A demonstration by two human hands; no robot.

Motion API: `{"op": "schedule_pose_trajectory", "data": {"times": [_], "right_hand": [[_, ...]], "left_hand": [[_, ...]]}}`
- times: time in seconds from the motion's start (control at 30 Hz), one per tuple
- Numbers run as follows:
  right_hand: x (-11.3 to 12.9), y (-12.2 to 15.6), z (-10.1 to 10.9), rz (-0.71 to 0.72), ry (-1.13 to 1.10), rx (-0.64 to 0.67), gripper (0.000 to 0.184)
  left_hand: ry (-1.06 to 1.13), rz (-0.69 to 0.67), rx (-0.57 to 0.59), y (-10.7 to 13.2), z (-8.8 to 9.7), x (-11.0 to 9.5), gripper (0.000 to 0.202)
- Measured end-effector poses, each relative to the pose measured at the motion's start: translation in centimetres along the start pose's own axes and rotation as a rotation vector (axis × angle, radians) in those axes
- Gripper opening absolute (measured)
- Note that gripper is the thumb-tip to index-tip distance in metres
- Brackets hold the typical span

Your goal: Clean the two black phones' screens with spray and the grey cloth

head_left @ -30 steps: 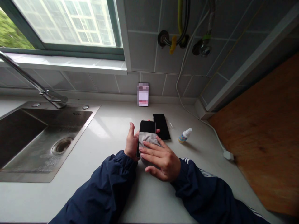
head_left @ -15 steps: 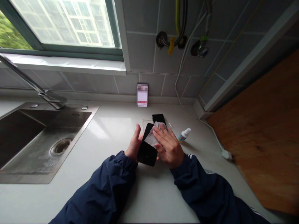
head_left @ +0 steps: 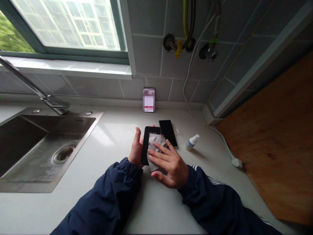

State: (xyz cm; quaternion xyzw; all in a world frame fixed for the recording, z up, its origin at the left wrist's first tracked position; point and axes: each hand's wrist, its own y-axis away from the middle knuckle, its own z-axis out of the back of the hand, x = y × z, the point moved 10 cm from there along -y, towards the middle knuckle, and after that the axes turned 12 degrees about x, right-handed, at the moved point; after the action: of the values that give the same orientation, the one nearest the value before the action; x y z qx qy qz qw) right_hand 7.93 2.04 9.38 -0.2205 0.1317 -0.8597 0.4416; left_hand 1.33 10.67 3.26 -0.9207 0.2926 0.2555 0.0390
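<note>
A black smartphone [head_left: 144,148] rests in my left hand [head_left: 136,150], gripped from beneath with the thumb up along its left side. Its screen faces up and shows a clock near the top. My right hand [head_left: 171,161] presses a grey cleaning cloth [head_left: 154,141] flat on the screen, fingers stretched across it. The cloth covers much of the phone's right and lower part. Just beyond my hands, a second black phone [head_left: 168,132] lies on the counter. To the right stands a small spray bottle [head_left: 192,142] with a white cap.
A steel sink [head_left: 73,130] with a faucet [head_left: 55,102] is set into the white counter [head_left: 110,195] at left. An upright screen with blurred content [head_left: 149,100] leans on the tiled wall. At right, a white cable with a plug [head_left: 236,162] runs beside a wooden panel [head_left: 274,140].
My right hand and the cloth have slid down the phone toward me. The phone has shifted slightly left and stands straighter, its screen now lit with a clock. The second phone is less covered.
</note>
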Motion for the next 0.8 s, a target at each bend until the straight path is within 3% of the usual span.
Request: {"op": "schedule_pose_trajectory", "data": {"times": [0.23, 0.33, 0.53, 0.8], "right_hand": [[1.0, -0.2, -0.4, 0.052, -0.009, 0.039, 0.046], [-0.1, -0.3, -0.5, -0.037, 0.026, 0.02, 0.041], [-3.2, 0.1, -0.1, -0.26, 0.104, -0.024, 0.046], [-5.3, 1.0, 1.5, -0.355, 0.156, -0.172, 0.055]], "left_hand": [[0.019, 0.005, -0.032, -0.1, 0.9, -0.1, 0.087], [0.014, 0.004, -0.014, -0.2, 0.8, 0.1, 0.087], [-0.023, 0.051, 0.006, -0.3, 0.6, 1.2, 0.084], [0.024, 0.252, 0.113, 0.5, -1.1, 3.3, 0.087]]}}
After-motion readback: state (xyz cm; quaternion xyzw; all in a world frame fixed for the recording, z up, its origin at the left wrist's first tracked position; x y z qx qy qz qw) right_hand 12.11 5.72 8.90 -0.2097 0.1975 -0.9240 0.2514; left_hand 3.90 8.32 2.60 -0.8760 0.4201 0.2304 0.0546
